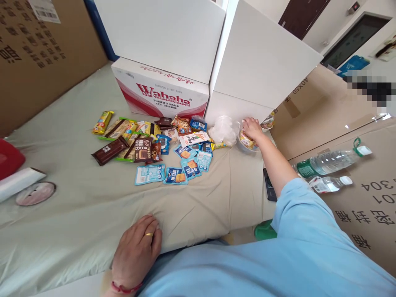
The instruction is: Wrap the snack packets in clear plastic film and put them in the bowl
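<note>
My right hand is at the clear plastic bowl, beside the white plastic bag; contents indistinct. Whether its fingers grip, I cannot tell. My left hand lies relaxed on the cloth.

Single head cam, looks forward and down across pale green cloth-covered surface; light-blue fabric sleeve close at lower right, red-and-white cardboard box farther off, background tilted

a clear bottle (green-labelled) is near printed cardboard.
</note>
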Motion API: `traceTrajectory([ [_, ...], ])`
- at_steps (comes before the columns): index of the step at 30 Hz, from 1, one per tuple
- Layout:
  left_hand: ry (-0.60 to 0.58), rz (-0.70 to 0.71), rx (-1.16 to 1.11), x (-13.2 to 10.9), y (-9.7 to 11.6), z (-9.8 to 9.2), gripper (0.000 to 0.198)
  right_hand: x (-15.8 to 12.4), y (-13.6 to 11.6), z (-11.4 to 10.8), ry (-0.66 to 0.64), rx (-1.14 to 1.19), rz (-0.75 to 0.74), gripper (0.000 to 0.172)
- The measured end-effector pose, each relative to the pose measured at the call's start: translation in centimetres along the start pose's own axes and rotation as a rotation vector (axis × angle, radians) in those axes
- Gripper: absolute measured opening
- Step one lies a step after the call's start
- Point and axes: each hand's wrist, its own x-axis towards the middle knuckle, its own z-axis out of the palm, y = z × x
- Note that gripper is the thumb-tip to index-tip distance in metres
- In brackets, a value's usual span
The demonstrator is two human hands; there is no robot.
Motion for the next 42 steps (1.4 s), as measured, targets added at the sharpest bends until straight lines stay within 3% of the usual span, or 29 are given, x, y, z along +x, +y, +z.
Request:
traceTrajectory([
  [6,-0.009,0.001,-0.013,0.0,0.0,0.0,0.014,-3.9,-0.1,-2.0,0.268,0.030,-0.041,0.048],
  [9,-0.008,-0.004,-0.009,0.0,0.0,0.0,0.015,-5.8,0.7,-0.4,0.198,0.037,-0.094,0.048],
  [14,-0.005,-0.007,-0.007,0.1,0.1,-0.2,0.015,-5.9,3.3,2.8,0.123,0.143,0.049,0.057],
  [17,-0.013,-0.012,-0.012,0.1,0.1,-0.2,0.014,-5.4,4.0,3.3,0.117,0.154,0.025,0.062],
  [24,-0.010,-0.034,-0.013,-0.2,0.0,0.0,0.016,-6.5,4.1,3.1,0.125,0.129,-0.082,0.055],
  [28,-0.005,-0.028,-0.006,-0.1,0.1,0.0,0.015,-6.5,3.3,2.0,0.195,0.104,-0.042,0.053],
  [32,0.006,-0.029,-0.015,-0.2,0.2,0.0,0.016,-7.4,-0.2,0.4,0.372,0.058,-0.045,0.054],
  [35,0.000,-0.036,-0.018,-0.4,0.2,0.1,0.017,-8.6,-4.0,0.4,0.174,-0.023,-0.171,0.043],
  [38,-0.005,-0.063,-0.031,-0.5,0.3,0.2,0.017,-9.2,-7.0,1.5,-0.098,-0.100,-0.139,0.043],
  [42,0.034,-0.129,-0.171,-0.7,0.2,-0.3,0.018,-11.0,-8.7,2.2,-0.161,-0.113,-0.060,0.037],
])
